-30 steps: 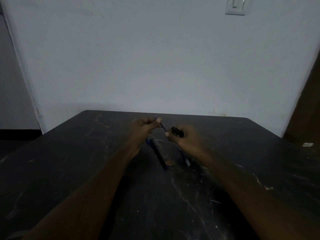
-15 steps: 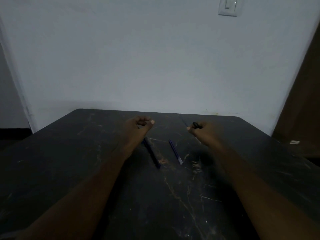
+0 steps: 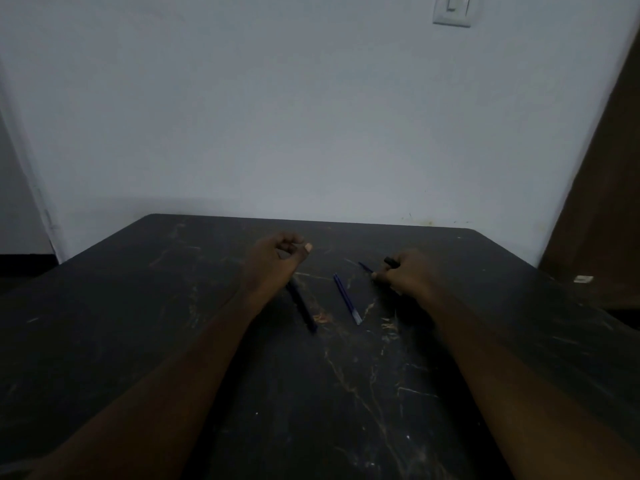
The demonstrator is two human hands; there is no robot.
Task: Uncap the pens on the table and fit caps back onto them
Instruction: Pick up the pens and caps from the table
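My left hand (image 3: 277, 259) hovers over the table (image 3: 173, 323) with its fingers curled and the thumb pressed to the forefinger; nothing shows inside it. Just under its wrist lies a dark pen (image 3: 303, 306), pointing towards me. A blue pen (image 3: 347, 299) with a pale near end lies on the table between my hands. My right hand (image 3: 407, 275) grips a black pen (image 3: 390, 261), whose stub sticks out above the fist. A thin blue piece (image 3: 365, 266) pokes out from its fingers to the left; I cannot tell what it is.
The dark table top is scratched and marbled, and its far edge meets a pale wall (image 3: 311, 133). A light switch (image 3: 452, 10) sits high on the wall. A brown door (image 3: 609, 202) stands at the right, with a small white object (image 3: 583, 279) near its foot.
My hands have drawn apart. The blue pen that both hands held a second ago now lies on the table between them. My right hand has moved right with the black pen.
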